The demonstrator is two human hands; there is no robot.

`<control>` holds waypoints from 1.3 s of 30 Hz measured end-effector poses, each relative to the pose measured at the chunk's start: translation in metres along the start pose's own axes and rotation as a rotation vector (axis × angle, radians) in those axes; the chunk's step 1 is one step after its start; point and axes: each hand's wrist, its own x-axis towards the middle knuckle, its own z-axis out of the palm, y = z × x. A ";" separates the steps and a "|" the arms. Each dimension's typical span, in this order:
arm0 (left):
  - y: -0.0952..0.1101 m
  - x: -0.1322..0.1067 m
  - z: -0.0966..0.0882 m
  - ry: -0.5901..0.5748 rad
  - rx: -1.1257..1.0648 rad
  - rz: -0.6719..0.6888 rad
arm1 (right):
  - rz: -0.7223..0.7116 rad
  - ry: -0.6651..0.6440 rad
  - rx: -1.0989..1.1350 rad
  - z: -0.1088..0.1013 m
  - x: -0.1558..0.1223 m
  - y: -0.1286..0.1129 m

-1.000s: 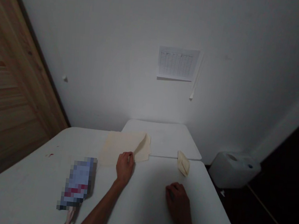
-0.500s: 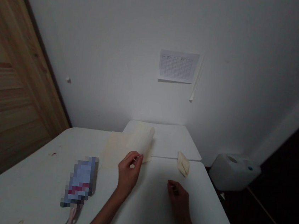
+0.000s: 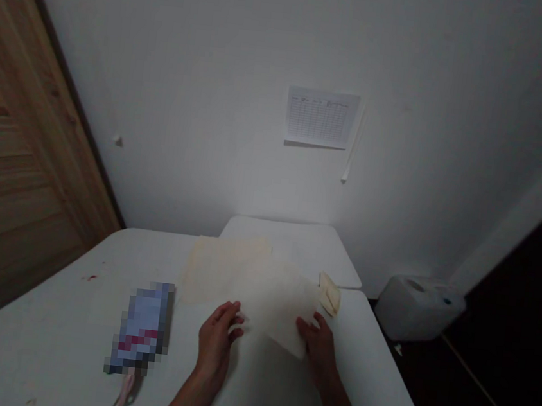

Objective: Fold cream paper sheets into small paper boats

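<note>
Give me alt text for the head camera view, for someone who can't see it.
The left hand and right hand are at the edges of a raised cream sheet, partly over a second cream sheet lying flat on a white table. A small folded cream piece lies beyond the right hand, and a blurred packet lies to the left.

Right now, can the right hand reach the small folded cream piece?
Probably yes: the folded cream piece lies just beyond the right hand, uncovered, though that hand would have to leave the held cream sheet.
</note>
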 end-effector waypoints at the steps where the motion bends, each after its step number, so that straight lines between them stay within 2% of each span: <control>1: -0.002 0.004 -0.011 0.029 0.026 -0.025 | -0.006 -0.010 -0.046 -0.008 -0.001 0.002; 2: -0.004 0.009 -0.022 0.068 0.077 -0.036 | -0.015 -0.023 -0.087 -0.016 -0.001 0.004; 4: -0.005 0.020 -0.044 0.062 0.222 -0.030 | -0.019 -0.079 -0.177 -0.031 -0.004 0.006; 7: -0.004 0.036 -0.066 -0.044 0.502 0.002 | -0.039 -0.167 -0.314 -0.046 -0.007 0.005; 9: -0.003 0.042 -0.072 -0.089 0.642 0.029 | -0.054 -0.214 -0.378 -0.051 -0.007 0.002; 13: -0.002 0.046 -0.070 -0.151 0.806 0.042 | -0.030 -0.253 -0.448 -0.055 -0.005 -0.004; 16: -0.004 0.045 -0.067 -0.153 0.860 0.098 | -0.026 -0.215 -0.483 -0.056 -0.003 -0.005; 20: -0.005 0.044 -0.069 -0.146 0.839 0.141 | -0.079 -0.065 -0.660 -0.059 -0.001 -0.006; 26: -0.001 0.041 -0.072 -0.275 0.709 0.029 | -0.097 -0.114 -0.679 -0.064 -0.003 -0.013; 31: -0.004 0.041 -0.070 -0.250 0.864 0.053 | -0.142 -0.013 -0.914 -0.066 -0.002 -0.014; 39: -0.005 0.042 -0.069 -0.272 0.886 0.083 | -0.119 -0.005 -0.940 -0.064 0.008 -0.016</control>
